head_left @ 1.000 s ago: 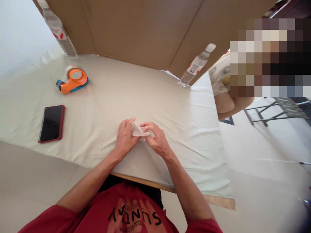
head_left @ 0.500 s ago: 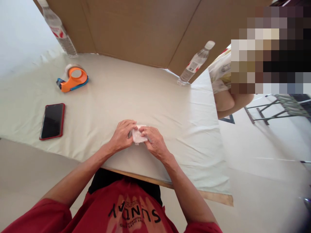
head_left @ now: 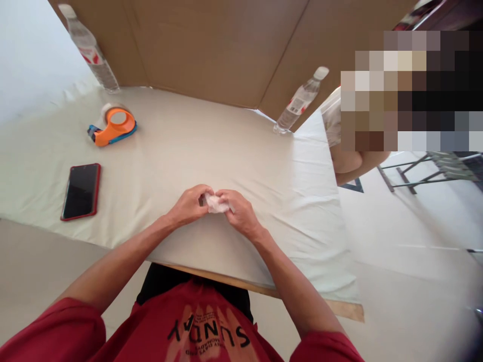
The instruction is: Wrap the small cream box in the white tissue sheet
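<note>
A small, crumpled, whitish piece [head_left: 217, 204], thin like tissue or plastic film, is held between both hands just over the front part of the table; its exact kind cannot be made out. My left hand [head_left: 193, 205] grips its left end, fingers curled and thumb beneath. On the other end, my right hand [head_left: 239, 211] pinches it between thumb and fingers. The two sets of fingertips almost touch along the top of it, and they cover part of the piece.
On the cloth-covered table [head_left: 181, 146] lie a phone [head_left: 80, 191] in a red case and an orange tape dispenser [head_left: 115, 125]. Water bottles stand at the back left [head_left: 92, 53] and back right [head_left: 301, 103], before a cardboard panel [head_left: 211, 50]. Another person [head_left: 350, 158] sits at the right.
The whitish piece has gone from a flatter, squarer shape to a narrower, bunched one. Both hands still hold it and have turned slightly. The view has shifted a little.
</note>
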The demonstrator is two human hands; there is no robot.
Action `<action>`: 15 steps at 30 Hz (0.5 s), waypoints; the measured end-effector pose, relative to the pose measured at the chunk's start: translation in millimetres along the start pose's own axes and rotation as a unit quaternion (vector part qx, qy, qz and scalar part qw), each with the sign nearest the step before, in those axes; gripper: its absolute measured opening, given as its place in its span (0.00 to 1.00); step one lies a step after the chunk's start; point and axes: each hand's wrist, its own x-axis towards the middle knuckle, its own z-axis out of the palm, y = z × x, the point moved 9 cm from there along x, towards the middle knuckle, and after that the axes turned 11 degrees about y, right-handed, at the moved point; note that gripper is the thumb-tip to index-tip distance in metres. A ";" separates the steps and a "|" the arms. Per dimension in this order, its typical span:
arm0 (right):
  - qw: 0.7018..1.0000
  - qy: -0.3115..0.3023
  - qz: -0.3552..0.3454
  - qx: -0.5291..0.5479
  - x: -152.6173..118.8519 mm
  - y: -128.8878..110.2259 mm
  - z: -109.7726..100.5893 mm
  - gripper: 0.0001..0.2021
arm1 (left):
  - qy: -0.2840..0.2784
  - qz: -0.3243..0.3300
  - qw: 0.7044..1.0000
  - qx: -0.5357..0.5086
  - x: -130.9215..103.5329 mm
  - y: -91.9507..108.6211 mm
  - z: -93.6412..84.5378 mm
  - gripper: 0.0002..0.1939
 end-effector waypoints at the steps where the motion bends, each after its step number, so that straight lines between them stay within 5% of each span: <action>1: 0.999 -0.014 0.048 0.021 5.8 7.7 -0.4 0.09 | -0.019 -0.057 0.998 -0.024 4.0 -3.6 0.8 0.15; 3: 0.987 -0.052 0.141 0.060 12.0 22.5 2.8 0.15 | -0.058 -0.156 0.983 -0.084 8.0 -6.8 4.8 0.16; 7: 0.958 -0.103 0.242 0.119 9.1 42.1 17.7 0.43 | -0.094 -0.251 0.959 -0.087 10.5 -12.3 9.2 0.16; 11: 0.932 -0.089 0.321 0.142 2.5 62.1 30.6 0.49 | -0.040 -0.184 0.982 0.026 22.1 -18.7 -5.3 0.17; 15: 0.933 -0.081 0.340 0.089 5.2 71.9 34.6 0.49 | -0.040 -0.129 0.989 -0.057 26.3 -19.6 -3.1 0.21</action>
